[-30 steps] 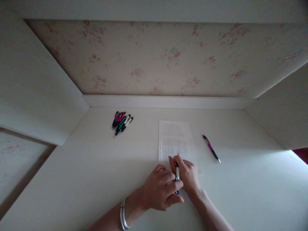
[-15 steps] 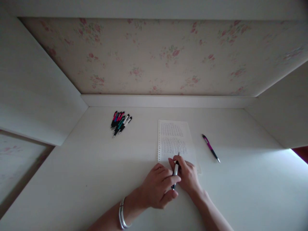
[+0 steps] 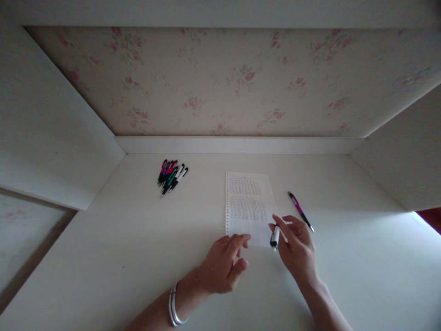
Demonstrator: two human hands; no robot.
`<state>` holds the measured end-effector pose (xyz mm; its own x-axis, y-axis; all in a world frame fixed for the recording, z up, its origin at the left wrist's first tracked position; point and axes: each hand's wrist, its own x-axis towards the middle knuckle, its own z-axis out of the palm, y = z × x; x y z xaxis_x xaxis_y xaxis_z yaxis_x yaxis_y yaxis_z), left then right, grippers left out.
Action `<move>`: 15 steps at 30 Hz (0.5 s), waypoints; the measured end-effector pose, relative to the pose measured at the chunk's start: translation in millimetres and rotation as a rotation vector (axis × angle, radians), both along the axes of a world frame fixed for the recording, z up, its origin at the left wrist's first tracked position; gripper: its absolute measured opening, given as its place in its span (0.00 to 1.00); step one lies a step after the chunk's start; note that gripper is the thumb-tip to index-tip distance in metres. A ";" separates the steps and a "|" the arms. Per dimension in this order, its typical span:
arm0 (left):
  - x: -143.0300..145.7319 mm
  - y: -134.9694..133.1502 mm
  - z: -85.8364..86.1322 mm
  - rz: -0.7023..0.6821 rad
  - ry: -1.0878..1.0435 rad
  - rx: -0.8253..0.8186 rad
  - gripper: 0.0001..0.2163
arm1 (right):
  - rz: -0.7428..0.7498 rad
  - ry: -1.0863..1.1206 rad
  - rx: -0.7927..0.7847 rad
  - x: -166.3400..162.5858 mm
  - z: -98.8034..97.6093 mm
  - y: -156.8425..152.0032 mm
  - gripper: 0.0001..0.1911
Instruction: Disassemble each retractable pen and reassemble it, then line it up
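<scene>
A sheet of written paper (image 3: 248, 202) with punched holes lies on the white desk (image 3: 138, 239). My right hand (image 3: 296, 248) holds a white and black pen (image 3: 274, 236) between thumb and fingers, just off the sheet's lower right corner. My left hand (image 3: 223, 269) rests near the sheet's lower edge with fingers loosely apart, holding nothing; silver bangles (image 3: 174, 307) circle its wrist. A pink pen (image 3: 300, 211) lies on the desk just beyond my right hand.
A bunch of several pens (image 3: 170, 175) in pink, teal, black and white lies at the back left of the desk. Flowered wallpaper (image 3: 241, 82) backs the desk, and white side panels (image 3: 51, 133) close it in left and right.
My right hand has carried the white pen to the right, off the paper. My left hand has let go of it and its fingers have spread.
</scene>
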<state>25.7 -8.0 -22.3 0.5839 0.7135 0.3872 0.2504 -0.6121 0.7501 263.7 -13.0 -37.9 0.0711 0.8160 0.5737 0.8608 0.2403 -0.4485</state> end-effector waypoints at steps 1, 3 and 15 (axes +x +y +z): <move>0.5 0.4 -1.1 0.002 0.018 -0.017 0.24 | -0.033 -0.049 -0.007 5.4 0.3 0.5 0.15; 1.6 1.0 -2.7 0.002 0.062 -0.036 0.21 | -0.131 -0.158 0.005 15.3 -0.2 1.5 0.14; 7.1 1.6 -4.1 0.044 0.194 -0.069 0.14 | -0.459 -0.209 -0.245 52.6 -4.2 16.3 0.24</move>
